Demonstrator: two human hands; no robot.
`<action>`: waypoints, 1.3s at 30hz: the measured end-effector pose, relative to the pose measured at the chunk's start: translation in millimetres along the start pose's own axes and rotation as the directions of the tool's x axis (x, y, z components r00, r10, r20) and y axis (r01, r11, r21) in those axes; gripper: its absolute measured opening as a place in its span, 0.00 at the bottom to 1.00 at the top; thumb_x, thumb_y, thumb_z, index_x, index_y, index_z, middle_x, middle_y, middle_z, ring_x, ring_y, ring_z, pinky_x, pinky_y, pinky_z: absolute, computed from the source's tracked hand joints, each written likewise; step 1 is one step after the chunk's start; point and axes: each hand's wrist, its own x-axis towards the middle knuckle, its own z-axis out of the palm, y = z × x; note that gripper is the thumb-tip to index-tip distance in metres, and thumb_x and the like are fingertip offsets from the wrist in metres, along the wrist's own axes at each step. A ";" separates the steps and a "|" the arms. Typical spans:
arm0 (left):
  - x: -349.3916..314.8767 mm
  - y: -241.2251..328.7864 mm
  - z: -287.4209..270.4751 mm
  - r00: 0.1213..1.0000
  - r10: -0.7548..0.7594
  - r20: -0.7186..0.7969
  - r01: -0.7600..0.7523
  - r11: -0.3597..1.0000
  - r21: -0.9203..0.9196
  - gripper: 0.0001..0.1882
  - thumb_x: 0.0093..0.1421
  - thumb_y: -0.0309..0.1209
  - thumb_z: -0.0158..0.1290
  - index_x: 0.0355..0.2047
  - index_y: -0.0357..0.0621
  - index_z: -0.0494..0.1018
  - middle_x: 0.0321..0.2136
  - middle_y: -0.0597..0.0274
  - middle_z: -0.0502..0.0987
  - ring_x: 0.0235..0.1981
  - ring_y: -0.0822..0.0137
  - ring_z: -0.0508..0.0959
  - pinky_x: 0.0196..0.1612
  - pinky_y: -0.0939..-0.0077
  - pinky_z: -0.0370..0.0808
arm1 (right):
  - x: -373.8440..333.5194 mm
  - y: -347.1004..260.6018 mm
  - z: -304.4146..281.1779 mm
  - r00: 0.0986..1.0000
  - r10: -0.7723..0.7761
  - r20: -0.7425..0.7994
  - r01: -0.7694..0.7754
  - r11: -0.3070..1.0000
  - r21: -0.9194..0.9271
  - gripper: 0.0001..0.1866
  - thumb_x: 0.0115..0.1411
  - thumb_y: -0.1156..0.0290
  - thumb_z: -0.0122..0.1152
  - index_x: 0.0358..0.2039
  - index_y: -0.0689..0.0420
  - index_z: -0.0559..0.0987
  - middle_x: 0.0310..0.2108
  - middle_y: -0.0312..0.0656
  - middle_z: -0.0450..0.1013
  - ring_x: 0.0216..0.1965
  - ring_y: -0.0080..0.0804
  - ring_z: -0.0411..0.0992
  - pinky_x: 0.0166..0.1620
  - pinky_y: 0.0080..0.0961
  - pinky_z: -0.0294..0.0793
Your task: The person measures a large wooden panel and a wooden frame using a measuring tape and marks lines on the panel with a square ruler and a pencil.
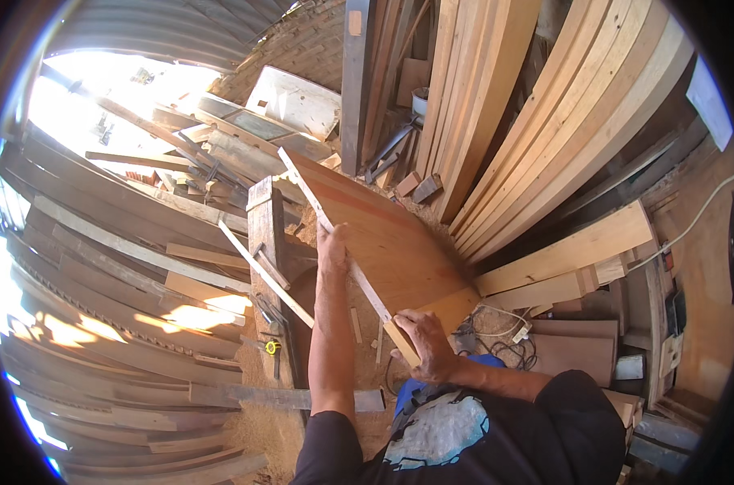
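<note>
A wide wooden panel [375, 230] stands tilted on its edge in front of me, its long pale upper edge running from the far left down toward my body. My left hand [332, 240] is closed around that edge near its middle; its fingers are partly hidden. Closer to my body, my right hand [428, 346] grips the near end of the same edge, thumb on one side and fingers over the other. Left of the panel is a narrow wooden workbench [262, 208]. A thin wooden strip [258, 265] leans across it, and a yellow-and-black tape measure [272, 347] lies nearby.
Tall timber planks [573, 121] lean at the far right, with shorter boards [565, 250] below. Stacked boards [132, 356] fill the left side. A cable [504, 335] lies among sawdust right of the panel. A grey board [278, 398] crosses near my left forearm.
</note>
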 end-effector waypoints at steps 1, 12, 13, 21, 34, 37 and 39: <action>3.3 4.2 13.4 0.998 -0.053 -0.030 0.051 0.996 -0.074 0.23 0.57 0.18 0.52 0.55 0.41 0.70 0.41 0.58 0.79 0.38 0.66 0.81 0.39 0.71 0.80 | -2.4 4.9 -2.8 1.000 0.009 0.025 -0.009 1.000 0.005 0.42 0.52 0.65 0.75 0.64 0.63 0.66 0.58 0.54 0.67 0.52 0.53 0.68 0.56 0.47 0.66; -12.5 8.4 -55.2 0.993 -0.044 -0.112 0.092 0.876 0.473 0.23 0.52 0.26 0.51 0.50 0.35 0.74 0.34 0.60 0.78 0.31 0.69 0.78 0.35 0.73 0.76 | -44.3 96.1 -22.6 0.712 0.477 0.516 -0.591 0.803 0.073 0.38 0.64 0.48 0.63 0.64 0.66 0.70 0.59 0.64 0.70 0.62 0.59 0.69 0.64 0.46 0.68; -17.1 8.0 -56.5 0.996 -0.008 -0.094 0.054 0.871 0.489 0.23 0.52 0.27 0.51 0.51 0.35 0.73 0.36 0.59 0.79 0.33 0.69 0.78 0.37 0.73 0.76 | -57.3 116.7 -14.8 0.658 0.597 0.459 -0.658 0.752 -0.036 0.34 0.65 0.50 0.62 0.60 0.67 0.73 0.56 0.64 0.73 0.60 0.59 0.71 0.63 0.45 0.69; -83.3 16.1 -40.2 0.994 0.104 -0.039 -0.063 0.817 0.573 0.25 0.53 0.28 0.50 0.52 0.32 0.71 0.40 0.55 0.79 0.39 0.65 0.77 0.44 0.70 0.75 | -75.1 184.8 33.2 0.711 0.668 0.220 -0.660 0.741 -0.121 0.24 0.64 0.59 0.62 0.49 0.68 0.79 0.44 0.62 0.78 0.49 0.55 0.77 0.53 0.41 0.76; -199.5 16.7 -56.1 0.994 0.063 0.090 -0.100 0.858 0.504 0.30 0.53 0.25 0.54 0.57 0.32 0.65 0.39 0.54 0.79 0.38 0.67 0.78 0.42 0.70 0.77 | 284.1 172.4 75.9 0.981 0.110 -0.158 -0.080 0.980 0.181 0.41 0.66 0.41 0.57 0.63 0.66 0.70 0.56 0.62 0.74 0.61 0.57 0.72 0.64 0.43 0.69; -235.2 21.4 -70.5 0.996 0.020 0.083 -0.055 0.896 0.441 0.31 0.53 0.22 0.55 0.59 0.30 0.62 0.35 0.60 0.78 0.33 0.74 0.75 0.33 0.77 0.74 | 299.0 153.6 114.7 0.972 0.174 0.155 -0.209 0.945 0.250 0.41 0.62 0.32 0.57 0.57 0.59 0.78 0.52 0.54 0.79 0.55 0.54 0.76 0.61 0.42 0.72; -259.0 20.0 -82.8 0.998 0.008 0.068 -0.039 0.884 0.466 0.32 0.53 0.22 0.55 0.59 0.30 0.61 0.34 0.61 0.78 0.32 0.75 0.75 0.33 0.78 0.74 | 291.7 155.7 134.4 0.946 0.166 0.277 -0.221 0.959 0.178 0.41 0.60 0.28 0.56 0.51 0.57 0.82 0.49 0.52 0.81 0.52 0.48 0.78 0.61 0.41 0.73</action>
